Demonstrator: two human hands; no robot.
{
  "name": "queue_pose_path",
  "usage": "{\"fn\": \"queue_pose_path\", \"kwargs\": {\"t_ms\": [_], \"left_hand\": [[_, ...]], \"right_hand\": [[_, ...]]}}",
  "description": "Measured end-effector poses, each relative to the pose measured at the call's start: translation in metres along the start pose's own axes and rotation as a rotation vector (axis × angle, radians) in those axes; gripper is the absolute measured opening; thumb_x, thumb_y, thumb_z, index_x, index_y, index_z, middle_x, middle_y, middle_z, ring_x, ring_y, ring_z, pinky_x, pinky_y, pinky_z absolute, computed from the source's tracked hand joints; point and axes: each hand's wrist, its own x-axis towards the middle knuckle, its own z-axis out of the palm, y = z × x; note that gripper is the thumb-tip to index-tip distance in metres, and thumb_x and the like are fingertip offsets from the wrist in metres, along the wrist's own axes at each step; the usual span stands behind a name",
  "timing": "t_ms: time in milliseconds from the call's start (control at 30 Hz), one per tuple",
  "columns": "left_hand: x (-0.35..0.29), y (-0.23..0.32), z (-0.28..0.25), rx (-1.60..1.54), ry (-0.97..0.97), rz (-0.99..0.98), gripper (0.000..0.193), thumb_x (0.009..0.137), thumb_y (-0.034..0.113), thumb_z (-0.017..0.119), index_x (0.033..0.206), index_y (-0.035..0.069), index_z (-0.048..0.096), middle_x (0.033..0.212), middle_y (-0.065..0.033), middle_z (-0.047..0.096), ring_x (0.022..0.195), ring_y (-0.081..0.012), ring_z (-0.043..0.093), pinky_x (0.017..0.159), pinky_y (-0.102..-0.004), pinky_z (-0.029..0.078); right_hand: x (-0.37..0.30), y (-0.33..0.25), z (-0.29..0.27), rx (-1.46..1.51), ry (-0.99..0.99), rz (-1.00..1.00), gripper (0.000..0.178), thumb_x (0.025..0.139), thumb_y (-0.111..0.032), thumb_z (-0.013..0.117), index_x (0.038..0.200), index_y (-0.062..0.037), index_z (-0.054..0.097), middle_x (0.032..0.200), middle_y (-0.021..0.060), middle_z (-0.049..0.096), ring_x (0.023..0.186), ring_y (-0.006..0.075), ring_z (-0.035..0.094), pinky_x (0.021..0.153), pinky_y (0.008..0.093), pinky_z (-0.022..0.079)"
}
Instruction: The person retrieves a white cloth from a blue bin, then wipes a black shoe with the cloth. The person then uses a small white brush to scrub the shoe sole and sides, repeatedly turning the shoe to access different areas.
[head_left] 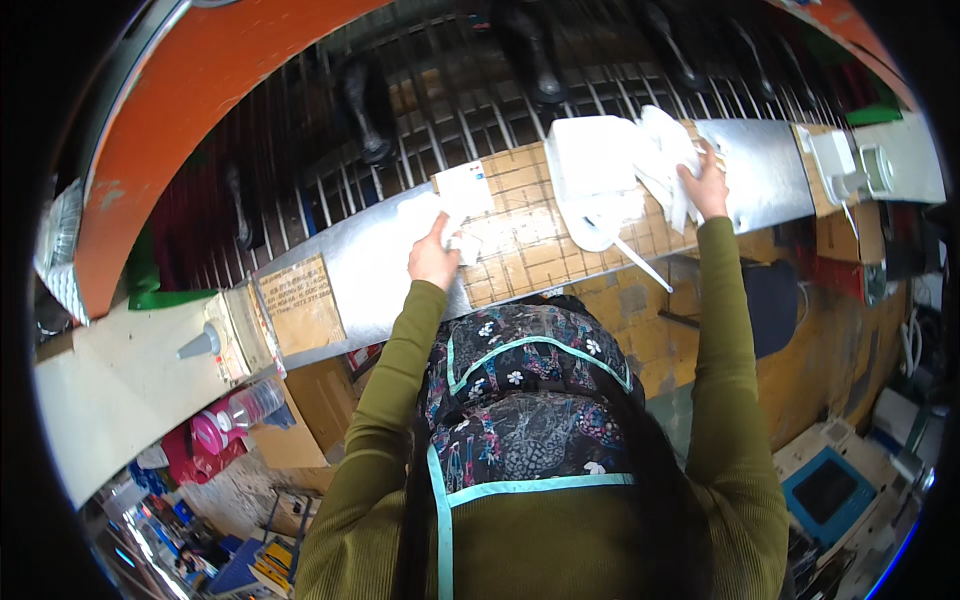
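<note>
My left hand (433,264) is at a metal ledge, its fingers closed on a small white crumpled piece (466,246), cloth or paper; glare hides its outline. Farther right, my right hand (706,188) grips one side of a larger crumpled white bundle (660,150), also paper-like or cloth-like. Between the hands stands a white plastic container (592,165), and a thin white stick (643,266) slants from near its base toward me. A flat white card (463,190) lies beyond my left hand on the taped cardboard (515,245).
Beyond the metal ledge (370,250), dark shoes (365,110) sit along a rack of metal rods (440,140). An orange frame (170,110) arches at the left. A grey cone (200,342) rests on the left end; a white holder (832,158) stands at the right end.
</note>
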Motion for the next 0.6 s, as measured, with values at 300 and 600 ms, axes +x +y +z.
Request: {"fn": "queue_pose_path", "kwargs": {"t_ms": [300,600], "left_hand": [[-0.023,0.010,0.004,0.271,-0.168,0.366,0.056,0.072,0.009,0.058,0.124,0.028,0.055,0.085,-0.0124,0.060,0.072,-0.0316,0.063,0.066,-0.0440,0.052],[-0.036,-0.007,-0.020,-0.073,-0.177,0.406,0.032,0.074,0.014,0.064,0.105,0.015,0.066,0.089,-0.0158,0.065,0.071,-0.0335,0.062,0.065,-0.0397,0.051]], "right_hand": [[-0.109,-0.183,-0.015,0.644,0.034,-0.538,0.034,0.080,0.000,0.058,0.113,-0.0053,0.059,0.096,0.0097,0.062,0.082,0.0150,0.060,0.068,0.0261,0.048],[-0.136,-0.213,0.126,0.412,-0.318,-0.503,0.025,0.068,-0.014,0.074,0.088,-0.0032,0.062,0.088,0.0138,0.058,0.081,0.0289,0.058,0.074,0.0374,0.047]]}}
